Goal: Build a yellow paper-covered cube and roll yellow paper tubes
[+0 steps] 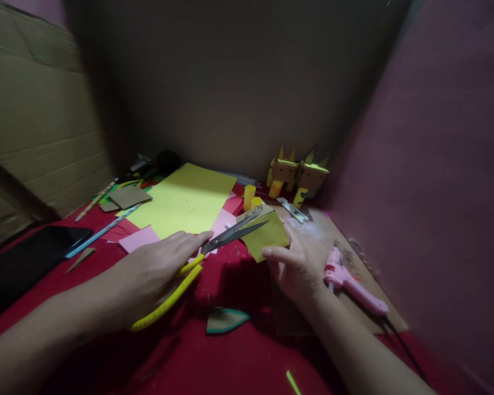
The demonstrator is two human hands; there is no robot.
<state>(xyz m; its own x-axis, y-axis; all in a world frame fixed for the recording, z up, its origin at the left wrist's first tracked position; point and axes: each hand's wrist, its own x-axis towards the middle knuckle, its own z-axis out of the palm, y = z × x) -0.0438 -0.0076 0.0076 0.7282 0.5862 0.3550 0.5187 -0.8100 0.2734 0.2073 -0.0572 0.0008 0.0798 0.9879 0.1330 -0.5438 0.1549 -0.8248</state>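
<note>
My left hand (164, 269) is closed around the yellow handles of a pair of scissors (168, 299). The dark blades are parted and point right, over a small yellow card piece (267, 235). That piece is gripped between the thumb and fingers of my right hand (298, 266). Whether the blades touch the card I cannot tell. Below them on the red cloth lies a pointed cardboard piece (227, 321) with a green edge. Two small yellow paper tubes (249, 197) stand just behind the held card.
A large yellow sheet (185, 200) and pink paper (139, 239) lie behind my left hand. To the right, a pink glue gun (352, 282) with a cord rests on a cardboard sheet (379, 307). Two cardboard figures (312, 175) stand at the back. A black phone (28, 263) lies left.
</note>
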